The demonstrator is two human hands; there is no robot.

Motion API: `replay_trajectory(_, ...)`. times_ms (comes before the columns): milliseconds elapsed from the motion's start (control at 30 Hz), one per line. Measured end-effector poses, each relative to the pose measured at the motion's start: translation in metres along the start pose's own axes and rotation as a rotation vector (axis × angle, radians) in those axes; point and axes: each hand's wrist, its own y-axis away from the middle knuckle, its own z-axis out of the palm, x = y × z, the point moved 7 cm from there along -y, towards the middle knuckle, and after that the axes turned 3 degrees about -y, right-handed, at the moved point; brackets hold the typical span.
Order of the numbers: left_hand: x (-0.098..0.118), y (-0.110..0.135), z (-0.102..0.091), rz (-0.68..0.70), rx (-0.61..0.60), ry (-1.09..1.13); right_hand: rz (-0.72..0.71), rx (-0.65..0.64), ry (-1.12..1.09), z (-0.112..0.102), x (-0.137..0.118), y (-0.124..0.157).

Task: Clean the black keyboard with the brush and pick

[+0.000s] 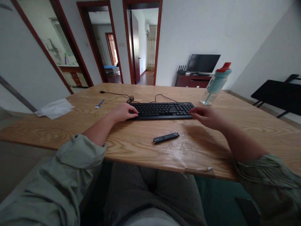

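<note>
Resting at either end of a black keyboard [163, 110], both hands lie on the wooden tabletop [246, 125] in front of the seated person. The left hand [123, 112] lies loosely curled at the keyboard's nine o'clock end, its fingertips touching the edge keys and closed on nothing. The right hand [207, 116] sits at the three o'clock end, fingers spread flat and relaxed, tips touching the corner of the keyboard, also holding nothing. The keyboard lies flat and square to the person in the middle of the tabletop; as far as can be judged, the hands have reached it but neither has taken a real grip on it, so any handling of it looks barely begun.

From the keyboard's far edge, at about eleven o'clock, its cable [127, 98] trails off in a loose tangle. At six o'clock from the keyboard, nearer the person, a small dark pen-like stick [166, 137] lies on a glossy patch of the wood. At two o'clock stands a clear water bottle [216, 84] with a red cap, near the right hand but apart from it. Off at nine o'clock lie a small blue item [100, 104] and a crumpled white cloth [55, 108], well apart from both hands. Nothing sits between the hands and the keyboard.
</note>
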Motion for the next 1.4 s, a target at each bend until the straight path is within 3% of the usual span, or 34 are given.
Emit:
replay_trajectory(367,0.019,-0.009,0.009,0.138,-0.016,-0.233,0.015,-0.03,0.041,0.002,-0.004,0.001)
replay_trajectory(633,0.049,-0.007,0.011,0.221,-0.003,-0.498,-0.007,-0.021,0.037,0.001,-0.005,0.001)
replay_trajectory(967,0.026,-0.004,0.011,0.101,0.016,-0.293,-0.015,-0.001,0.017,-0.001,-0.006,0.002)
replay_trajectory(1400,0.029,-0.004,0.011,0.107,0.004,-0.366,0.005,-0.007,0.01,-0.001,-0.007,0.002)
